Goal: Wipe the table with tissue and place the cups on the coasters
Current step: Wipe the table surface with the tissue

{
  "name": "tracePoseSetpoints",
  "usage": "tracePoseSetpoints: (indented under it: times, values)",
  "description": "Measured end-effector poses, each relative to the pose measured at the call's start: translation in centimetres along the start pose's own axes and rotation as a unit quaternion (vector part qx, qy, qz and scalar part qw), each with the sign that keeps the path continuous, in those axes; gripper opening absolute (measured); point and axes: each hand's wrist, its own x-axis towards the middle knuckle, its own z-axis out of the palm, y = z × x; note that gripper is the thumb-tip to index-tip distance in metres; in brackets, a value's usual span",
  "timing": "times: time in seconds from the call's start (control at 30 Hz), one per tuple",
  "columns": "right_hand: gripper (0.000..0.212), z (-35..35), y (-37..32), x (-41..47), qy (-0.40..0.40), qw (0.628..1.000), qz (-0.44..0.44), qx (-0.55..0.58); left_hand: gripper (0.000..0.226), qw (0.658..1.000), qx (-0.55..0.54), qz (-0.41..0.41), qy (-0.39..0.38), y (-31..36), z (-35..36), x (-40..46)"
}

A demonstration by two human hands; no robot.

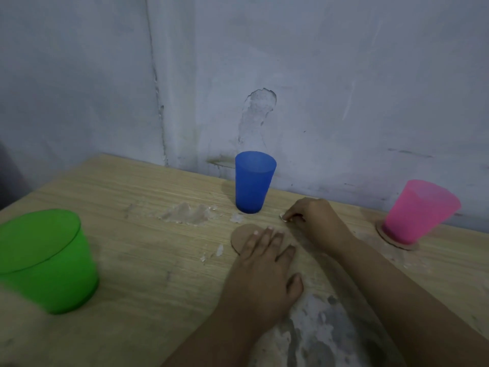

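My left hand (264, 268) lies flat, fingers straight, on a round brown cardboard coaster (239, 238) in the middle of the wooden table (148, 250). Just behind it, my right hand (315, 217) pinches a small white scrap (283, 217), perhaps tissue, against the tabletop. A blue cup (254, 181) stands directly on the table near the wall, just beyond both hands. At the right, a pink cup (418, 210) stands on a second coaster (397, 243). The green cup (47, 260) stands on the bare table at the left.
Whitish patches and flakes (189, 214) mark the table left of the blue cup, with a few crumbs (218, 251) beside the coaster. A worn grey patch (325, 327) covers the table's front. A scuffed wall (264, 102) runs close behind the cups.
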Motion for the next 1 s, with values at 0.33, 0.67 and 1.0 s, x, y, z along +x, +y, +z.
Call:
tracePoseSetpoints:
  times: [0.33,0.67,1.0]
  values:
    - [0.025,-0.1,0.2,-0.6,-0.009,1.0,-0.013,-0.021,0.063,0.998,-0.054,0.031,-0.004,1.8,0.1,-2.6]
    - [0.025,-0.1,-0.2,0.2,0.003,0.999,-0.019,-0.027,0.063,0.998,-0.061,-0.01,-0.029,1.7,0.2,-2.0]
    - [0.025,0.5,-1.1,1.1,0.042,0.999,0.012,0.002,0.062,0.998,-0.056,-0.006,-0.016,1.5,0.3,-2.1]
